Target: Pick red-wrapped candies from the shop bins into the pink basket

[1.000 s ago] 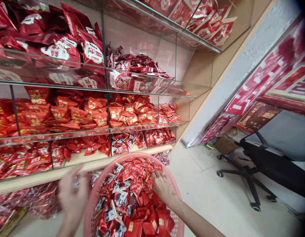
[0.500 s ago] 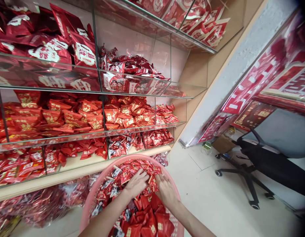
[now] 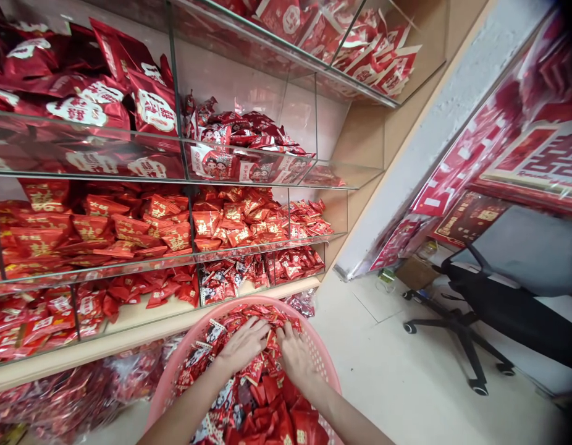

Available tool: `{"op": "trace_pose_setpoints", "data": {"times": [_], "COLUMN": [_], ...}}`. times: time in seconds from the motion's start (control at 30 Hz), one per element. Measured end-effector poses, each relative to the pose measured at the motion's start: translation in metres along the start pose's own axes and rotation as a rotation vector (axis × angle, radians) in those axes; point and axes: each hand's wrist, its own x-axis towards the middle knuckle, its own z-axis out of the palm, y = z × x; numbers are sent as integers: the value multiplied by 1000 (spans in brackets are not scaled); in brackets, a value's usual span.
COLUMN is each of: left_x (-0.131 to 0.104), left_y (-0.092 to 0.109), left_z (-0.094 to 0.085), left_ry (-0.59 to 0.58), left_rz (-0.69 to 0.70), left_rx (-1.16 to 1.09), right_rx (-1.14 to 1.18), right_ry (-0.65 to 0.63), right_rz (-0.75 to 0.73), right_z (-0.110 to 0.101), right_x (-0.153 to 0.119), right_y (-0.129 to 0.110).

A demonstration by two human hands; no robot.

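Packets (image 3: 272, 420), mostly red, fill a pink basket (image 3: 170, 371); larger plain red ones lie toward its near edge, with black-and-white printed ones along its left side. Toward the far edge, both hands are among smaller packets. The left hand (image 3: 242, 346) is palm down, fingers loosely spread on them. The right hand (image 3: 295, 357), beside it, has bent fingers reaching in; whether it pinches one, I cannot tell. Just beyond the basket's far edge stands a shelf (image 3: 128, 339) holding more packets.

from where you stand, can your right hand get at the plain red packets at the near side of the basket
Probably yes: the right hand is already in the pink basket, and nothing visible covers the red packets.
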Motion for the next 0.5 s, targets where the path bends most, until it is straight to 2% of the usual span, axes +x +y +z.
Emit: {"op": "trace_pose_setpoints", "data": {"times": [0.13,0.23,0.37,0.5], "left_x": [-3,-4,-2,1], "left_y": [0,1,7,11], "left_z": [3,2,-6,-16], "left_ry": [17,18,-5,8], "left_rz": [-35,-18,32,37], "left_rx": [-9,14,52,-15], "right_rx": [45,121,383,692], "right_ry": [7,57,192,292], "right_rz": [29,41,51,90], "right_z": [2,2,-4,-15], "right_x": [2,3,7,9], "right_y": [3,6,16,31]}}
